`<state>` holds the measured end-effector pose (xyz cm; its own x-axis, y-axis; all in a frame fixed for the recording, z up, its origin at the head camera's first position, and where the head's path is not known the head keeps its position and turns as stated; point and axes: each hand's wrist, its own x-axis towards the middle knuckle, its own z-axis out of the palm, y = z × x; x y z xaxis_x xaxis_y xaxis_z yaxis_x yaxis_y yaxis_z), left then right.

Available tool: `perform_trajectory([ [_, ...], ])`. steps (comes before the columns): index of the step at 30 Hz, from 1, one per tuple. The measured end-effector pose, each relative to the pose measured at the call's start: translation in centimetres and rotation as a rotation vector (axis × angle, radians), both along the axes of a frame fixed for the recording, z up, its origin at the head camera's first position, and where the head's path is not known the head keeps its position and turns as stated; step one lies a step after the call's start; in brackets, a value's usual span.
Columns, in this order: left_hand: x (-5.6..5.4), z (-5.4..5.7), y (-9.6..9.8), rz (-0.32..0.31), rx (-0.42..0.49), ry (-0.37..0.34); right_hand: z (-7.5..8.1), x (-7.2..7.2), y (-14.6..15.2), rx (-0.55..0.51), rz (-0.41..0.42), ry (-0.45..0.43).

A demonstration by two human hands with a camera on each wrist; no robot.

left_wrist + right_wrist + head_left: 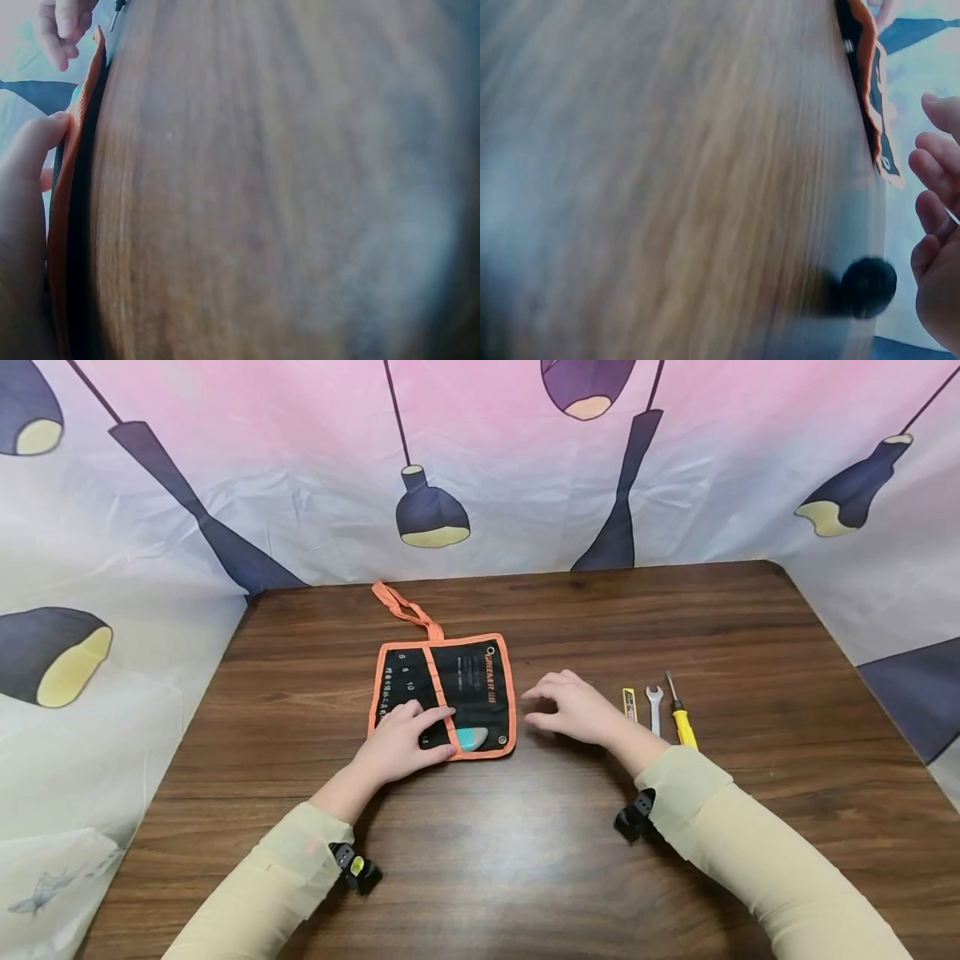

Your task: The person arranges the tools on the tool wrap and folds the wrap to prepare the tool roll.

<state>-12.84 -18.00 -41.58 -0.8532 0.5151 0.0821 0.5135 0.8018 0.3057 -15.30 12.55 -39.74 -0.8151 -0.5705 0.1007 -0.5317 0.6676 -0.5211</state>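
A black tool pouch (468, 664) with orange edging lies flat on the table, its orange strap (408, 610) stretched toward the back. My left hand (397, 743) rests on the pouch's left half, fingers spread and thumb by the near edge. In the left wrist view the thumb (45, 135) touches the orange edging. Near that thumb, a teal and grey piece (471, 739) shows from the pouch's slot. To the pouch's right, my right hand (573, 706) hovers with loosely bent fingers, holding nothing. In the right wrist view its fingers (937, 161) stand apart from the pouch.
Right of my right hand lie a small yellow-and-black packet (629, 703), an open-ended wrench (655, 706) and a yellow screwdriver (681, 718), partly behind my forearm. A round dark end (868, 287) appears low in the right wrist view. Printed cloth (510, 493) hangs behind the table.
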Motion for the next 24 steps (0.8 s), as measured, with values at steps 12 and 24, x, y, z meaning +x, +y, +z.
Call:
perform_trajectory([
  [12,-0.2,-0.2,0.1,0.01,-0.029,-0.024,0.9,0.1,3.4,-0.056,-0.105,-0.016],
  [24,-0.3,-0.2,0.0,0.019,-0.024,-0.034,1.3,0.3,8.0,-0.079,-0.231,-0.027],
])
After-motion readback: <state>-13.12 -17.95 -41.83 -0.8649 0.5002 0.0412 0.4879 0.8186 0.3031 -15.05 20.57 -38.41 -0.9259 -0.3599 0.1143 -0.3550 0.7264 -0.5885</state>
